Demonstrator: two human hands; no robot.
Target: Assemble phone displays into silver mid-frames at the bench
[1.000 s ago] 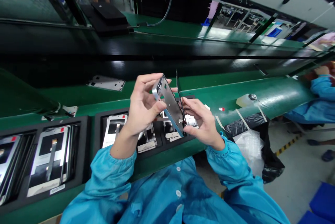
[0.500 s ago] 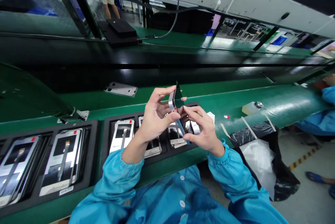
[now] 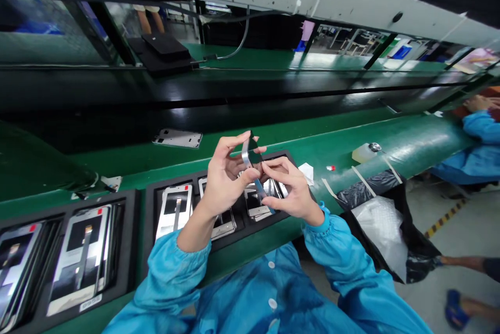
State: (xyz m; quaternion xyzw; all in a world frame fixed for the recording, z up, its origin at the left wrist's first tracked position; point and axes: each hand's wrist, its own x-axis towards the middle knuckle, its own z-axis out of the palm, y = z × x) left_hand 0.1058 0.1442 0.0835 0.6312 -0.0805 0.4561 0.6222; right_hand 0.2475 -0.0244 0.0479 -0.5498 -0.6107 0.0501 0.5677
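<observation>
Between both hands a phone (image 3: 254, 154) with a dark screen and a silver edge is held up, tilted nearly edge-on to me. My left hand (image 3: 228, 177) grips its upper left side, thumb on the near edge and fingers behind. My right hand (image 3: 289, 185) pinches the lower right side between thumb and fingers. Below the hands lies a black foam tray (image 3: 150, 219) with several phone screen assemblies (image 3: 175, 209) in its slots, partly hidden by my hands and wrists.
At left, another foam tray (image 3: 135, 240) holds stacked screen assemblies (image 3: 78, 256). A pale phone frame (image 3: 177, 138) lies behind my hands. To the right are a bottle (image 3: 365, 153) and a taped black bag (image 3: 414, 250) with bubble wrap. A co-worker's blue sleeve (image 3: 482, 128) shows at far right.
The camera view has shifted slightly, so the bench appears further left. Both hands keep their grip on the phone. At lower right, a person's legs have come further into view.
</observation>
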